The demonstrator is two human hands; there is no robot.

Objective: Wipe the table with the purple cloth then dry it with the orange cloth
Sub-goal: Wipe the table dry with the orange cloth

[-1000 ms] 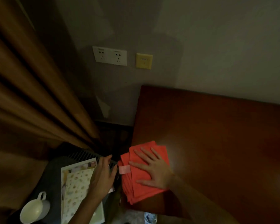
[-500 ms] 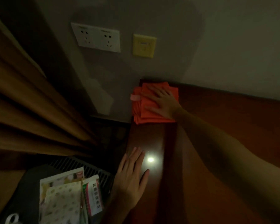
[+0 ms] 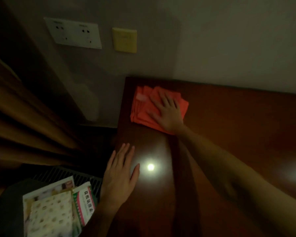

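The right hand [image 3: 167,113] lay flat, fingers spread, pressing the folded orange cloth [image 3: 143,110] against the far left corner of the dark wooden bench [image 3: 237,134], near the wall. Its grip was open, clasping nothing. The left hand [image 3: 120,171] rested palm down, open, on the bench's left edge, beside a bright light reflection [image 3: 150,167].
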